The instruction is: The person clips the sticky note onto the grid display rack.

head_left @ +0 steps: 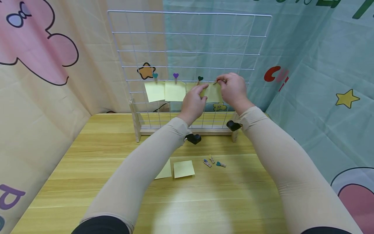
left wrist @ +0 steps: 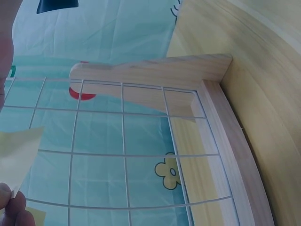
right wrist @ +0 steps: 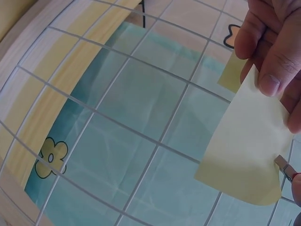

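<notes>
A pale yellow sticky note (head_left: 214, 94) lies against the white wire grid (head_left: 190, 33), its upper edge along a horizontal wire. My left hand (head_left: 193, 103) pinches its left side between thumb and fingers, as the right wrist view also shows. At the note's upper right corner, my right hand (head_left: 233, 88) pinches a small wooden clothespin (right wrist: 284, 166) with a bit of red on it; its tip is on the note. To the left hang several notes under heart-topped clothespins: teal (head_left: 155, 75), purple (head_left: 175, 76) and dark green (head_left: 200, 78). My left hand partly covers the third note.
The grid stands in a wooden base (head_left: 187, 131) on the wooden table (head_left: 111, 182). In front lie a loose sticky note (head_left: 184, 169), another note (head_left: 165, 171) partly behind my left sleeve, and loose clothespins (head_left: 207, 163). Printed curtains (head_left: 321, 107) surround the table.
</notes>
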A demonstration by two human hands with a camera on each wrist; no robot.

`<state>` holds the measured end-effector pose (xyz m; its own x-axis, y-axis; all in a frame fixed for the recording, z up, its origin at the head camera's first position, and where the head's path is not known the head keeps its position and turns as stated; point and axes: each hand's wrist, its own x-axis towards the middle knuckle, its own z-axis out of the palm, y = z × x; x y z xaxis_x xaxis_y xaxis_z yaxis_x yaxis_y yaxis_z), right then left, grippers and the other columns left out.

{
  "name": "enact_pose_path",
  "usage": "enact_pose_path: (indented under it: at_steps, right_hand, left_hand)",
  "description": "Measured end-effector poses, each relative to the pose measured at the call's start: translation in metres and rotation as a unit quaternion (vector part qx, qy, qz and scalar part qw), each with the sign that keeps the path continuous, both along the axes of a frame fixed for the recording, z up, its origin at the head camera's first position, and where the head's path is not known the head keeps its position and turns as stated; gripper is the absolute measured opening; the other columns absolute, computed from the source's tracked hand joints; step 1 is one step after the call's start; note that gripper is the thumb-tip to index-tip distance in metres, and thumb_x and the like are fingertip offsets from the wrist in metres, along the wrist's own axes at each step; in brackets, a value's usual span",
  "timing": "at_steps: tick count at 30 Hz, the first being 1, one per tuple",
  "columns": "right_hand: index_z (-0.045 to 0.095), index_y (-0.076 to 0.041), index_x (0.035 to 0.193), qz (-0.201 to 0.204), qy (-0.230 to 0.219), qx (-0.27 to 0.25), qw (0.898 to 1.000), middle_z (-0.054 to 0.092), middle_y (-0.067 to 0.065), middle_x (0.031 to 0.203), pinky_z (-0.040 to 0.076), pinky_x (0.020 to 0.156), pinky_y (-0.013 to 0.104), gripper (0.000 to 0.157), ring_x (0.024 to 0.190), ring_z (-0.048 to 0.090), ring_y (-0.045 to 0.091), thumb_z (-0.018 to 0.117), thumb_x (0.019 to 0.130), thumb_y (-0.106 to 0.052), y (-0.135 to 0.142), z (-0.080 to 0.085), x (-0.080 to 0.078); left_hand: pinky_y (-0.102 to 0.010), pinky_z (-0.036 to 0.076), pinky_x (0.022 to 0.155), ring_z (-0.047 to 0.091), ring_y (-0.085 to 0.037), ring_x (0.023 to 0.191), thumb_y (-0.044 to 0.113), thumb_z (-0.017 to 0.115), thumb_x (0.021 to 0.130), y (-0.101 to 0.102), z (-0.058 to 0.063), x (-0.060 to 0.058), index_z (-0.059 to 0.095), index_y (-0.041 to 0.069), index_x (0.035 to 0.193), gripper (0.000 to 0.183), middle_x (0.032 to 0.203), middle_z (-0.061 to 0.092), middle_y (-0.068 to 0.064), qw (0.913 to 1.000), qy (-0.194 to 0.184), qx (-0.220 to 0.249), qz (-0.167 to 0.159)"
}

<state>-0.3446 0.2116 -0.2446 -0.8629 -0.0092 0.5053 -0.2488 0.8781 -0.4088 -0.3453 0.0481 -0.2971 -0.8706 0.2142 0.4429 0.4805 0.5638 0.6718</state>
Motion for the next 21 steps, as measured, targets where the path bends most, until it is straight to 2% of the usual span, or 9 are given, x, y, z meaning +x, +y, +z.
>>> enact_pose_path:
  at_steps: [6,9,16,18,21]
  right_hand:
    - [0.078,-0.006,0.122,0.001,-0.006,-0.001,1.0,0.075,0.015,0.123,0.054,0.09,0.046,0.028,0.115,0.066,0.033,0.055,0.11,-0.016,0.0004,0.0006,-0.0006]
    - [0.078,-0.006,0.122,0.001,-0.006,-0.002,1.0,0.075,0.015,0.124,0.054,0.093,0.047,0.028,0.117,0.066,0.033,0.055,0.11,-0.016,0.0006,0.001,-0.0003]
    - [0.076,-0.007,0.127,0.002,-0.024,-0.012,1.0,0.073,0.016,0.127,0.054,0.088,0.046,0.03,0.117,0.065,0.033,0.054,0.111,-0.018,0.0015,0.0001,0.0004]
    - [0.076,-0.007,0.128,0.004,-0.025,-0.016,1.0,0.073,0.016,0.128,0.054,0.088,0.045,0.03,0.118,0.065,0.033,0.054,0.111,-0.018,0.002,-0.0003,0.0006]
    - [0.076,-0.007,0.129,0.006,-0.026,-0.022,0.999,0.073,0.016,0.129,0.054,0.088,0.045,0.03,0.12,0.065,0.033,0.055,0.111,-0.019,0.0024,-0.0007,0.0012]
  left_hand:
    - [-0.025,0.049,0.064,0.067,-0.016,0.096,0.012,0.067,0.104,0.0002,-0.0017,-0.0011,0.058,0.02,0.151,0.049,0.157,0.057,0.0,1.0,0.003,-0.002,0.003]
    - [-0.025,0.05,0.064,0.068,-0.018,0.098,0.012,0.067,0.104,0.0003,-0.0026,-0.0018,0.059,0.02,0.151,0.048,0.156,0.057,-0.001,1.0,0.008,-0.001,0.002]
    - [-0.024,0.053,0.068,0.067,-0.019,0.111,0.012,0.066,0.104,0.0008,-0.0018,-0.0014,0.058,0.019,0.151,0.048,0.156,0.057,-0.002,1.0,0.001,0.002,0.0]
    - [-0.024,0.053,0.068,0.067,-0.019,0.112,0.012,0.066,0.104,0.001,-0.0016,-0.0013,0.058,0.02,0.152,0.049,0.156,0.057,-0.001,1.0,-0.001,0.001,0.0]
    - [-0.024,0.052,0.067,0.068,-0.019,0.099,0.012,0.066,0.104,0.0014,-0.0013,-0.0009,0.058,0.02,0.152,0.049,0.156,0.057,-0.001,1.0,-0.003,0.002,-0.001]
